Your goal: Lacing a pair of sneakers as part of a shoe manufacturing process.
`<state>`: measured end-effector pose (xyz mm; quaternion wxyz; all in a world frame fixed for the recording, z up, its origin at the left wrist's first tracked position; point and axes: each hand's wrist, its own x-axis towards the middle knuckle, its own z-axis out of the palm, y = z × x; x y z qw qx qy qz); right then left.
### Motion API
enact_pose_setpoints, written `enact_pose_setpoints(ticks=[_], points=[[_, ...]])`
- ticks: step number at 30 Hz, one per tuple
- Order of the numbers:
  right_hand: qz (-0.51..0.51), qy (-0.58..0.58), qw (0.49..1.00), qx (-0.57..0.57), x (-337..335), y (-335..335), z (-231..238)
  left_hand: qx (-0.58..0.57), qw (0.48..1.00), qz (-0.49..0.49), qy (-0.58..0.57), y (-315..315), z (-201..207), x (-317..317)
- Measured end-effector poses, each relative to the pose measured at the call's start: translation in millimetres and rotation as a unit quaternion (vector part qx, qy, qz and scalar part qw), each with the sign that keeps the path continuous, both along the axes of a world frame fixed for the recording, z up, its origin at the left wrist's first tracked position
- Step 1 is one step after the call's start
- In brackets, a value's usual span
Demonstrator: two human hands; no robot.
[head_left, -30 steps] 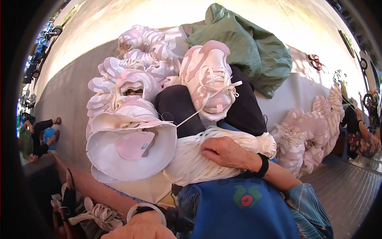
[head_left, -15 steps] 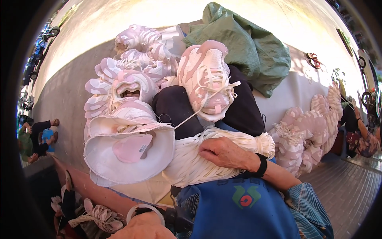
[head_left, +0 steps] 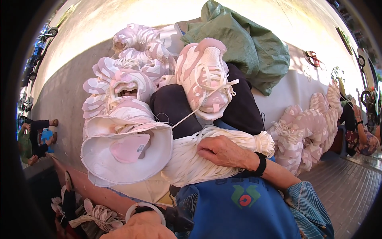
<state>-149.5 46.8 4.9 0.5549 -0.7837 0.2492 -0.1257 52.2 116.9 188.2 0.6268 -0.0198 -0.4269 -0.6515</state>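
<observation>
My right hand point(head_left: 223, 151), a dark band on its wrist, rests with curled fingers on a thick bundle of white shoelaces point(head_left: 187, 165) across my lap. The fingertips are hidden against the laces. My left hand point(head_left: 137, 229) is at the lower edge beside a white bangle, its fingers out of view. A pink and white sneaker point(head_left: 199, 65) lies on my dark-trousered knees, toe away from me. Its laces are partly threaded, and one loose end trails toward the left. To the left, a white fabric hat point(head_left: 89, 163) lies brim up with a pink piece inside.
Pink and white sneakers point(head_left: 133, 85) are piled at the left, more sneakers point(head_left: 306, 127) at the right. A green woven sack point(head_left: 254, 51) lies beyond my knees. Red sandals point(head_left: 312, 59) are farther off. Other people sit at both sides; a blue apron point(head_left: 219, 207) covers my front.
The view has shifted very slightly, and my left hand has moved a little left at the lower edge. My right hand stays on the shoelaces.
</observation>
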Motion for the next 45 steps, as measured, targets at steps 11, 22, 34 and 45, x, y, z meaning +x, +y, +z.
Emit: enact_pose_setpoints(ticks=[11,22,34,45], points=[[-0.304,0.025,0.951,-0.054,-30,-95,15,0.006,0.999,0.047,-0.016,6,1,-4],[-0.307,0.098,0.938,-0.129,-31,-139,-19,0.093,0.995,0.002,-0.042,-1,8,-5],[-0.282,0.076,0.956,0.03,-24,-151,-38,0.003,1.0,-0.007,0.017,-4,-9,-4],[-0.262,0.075,0.933,0.237,-33,-145,-17,0.034,0.999,0.0,-0.006,-4,-7,-7]])
